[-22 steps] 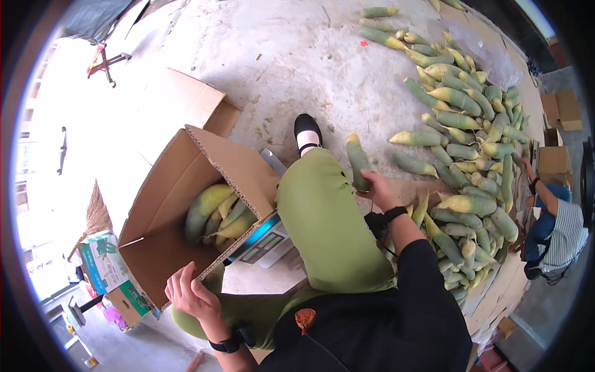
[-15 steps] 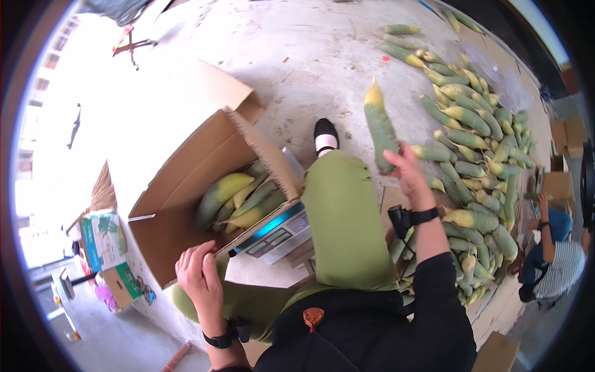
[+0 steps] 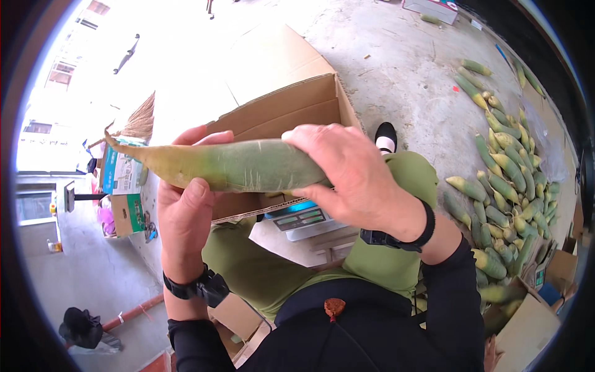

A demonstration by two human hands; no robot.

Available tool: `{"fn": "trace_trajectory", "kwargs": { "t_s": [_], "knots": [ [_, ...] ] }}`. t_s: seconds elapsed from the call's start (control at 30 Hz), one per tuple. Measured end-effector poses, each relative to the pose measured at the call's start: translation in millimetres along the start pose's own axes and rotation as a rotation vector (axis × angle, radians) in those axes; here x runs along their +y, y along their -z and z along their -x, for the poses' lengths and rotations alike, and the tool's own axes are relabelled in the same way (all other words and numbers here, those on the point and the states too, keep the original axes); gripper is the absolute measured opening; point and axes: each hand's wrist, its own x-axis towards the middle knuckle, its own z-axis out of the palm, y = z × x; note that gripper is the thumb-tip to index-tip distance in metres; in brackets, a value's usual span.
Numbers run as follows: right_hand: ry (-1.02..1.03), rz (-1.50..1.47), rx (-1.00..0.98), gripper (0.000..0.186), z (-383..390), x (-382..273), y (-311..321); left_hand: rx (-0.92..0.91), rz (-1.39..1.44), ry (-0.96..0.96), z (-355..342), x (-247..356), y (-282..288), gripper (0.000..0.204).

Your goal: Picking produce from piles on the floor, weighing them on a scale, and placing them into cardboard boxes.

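A long green radish [image 3: 248, 166] lies across both my hands, close to the camera, its pale yellow tapering root end pointing left. My left hand [image 3: 189, 214] grips it near the middle, thumb in front and fingers behind. Around the thick green end on the right, my right hand [image 3: 353, 170] is closed. Pale scratches mark the skin. Behind and below the radish stands an open cardboard box [image 3: 288, 115]; my hands and the radish hide most of what is inside. A scale [image 3: 305, 221] with a display panel shows at the box's near side, between my knees.
A large heap of green radishes [image 3: 511, 180] spreads over the floor to the right. At the lower right is another cardboard box [image 3: 524, 328], with part of another person's hand [image 3: 491, 354] beside it. A straw broom [image 3: 141, 118] and printed cartons [image 3: 126, 214] stand at the left.
The radish has come from the right side to in front of me and turned crosswise. My left hand has left the box edge and taken hold of it too. The view has shifted left.
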Motion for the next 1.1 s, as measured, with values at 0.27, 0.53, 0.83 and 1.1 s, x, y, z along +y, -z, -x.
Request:
{"fn": "trace_trajectory", "kwargs": {
  "t_s": [0.27, 0.53, 0.83, 1.1],
  "knots": [
    [-0.155, -0.074, 0.068, 0.031, 6, 34, -16, -0.116, -0.508, 0.181, -30, 2, 42, 0.046],
    [-0.198, -0.049, -0.015, 0.021, 8, 39, -15, -0.722, -1.205, 0.455, -110, -71, 59, 0.048],
    [-0.195, 0.054, -0.123, 0.02, 9, 41, -13, -1.315, -1.232, 0.753, -110, -211, 89, 0.057],
    [-0.214, 0.096, -0.087, 0.018, 14, 41, -19, -1.187, -0.929, 0.673, -92, -225, 101, 0.053]
  ]
}}
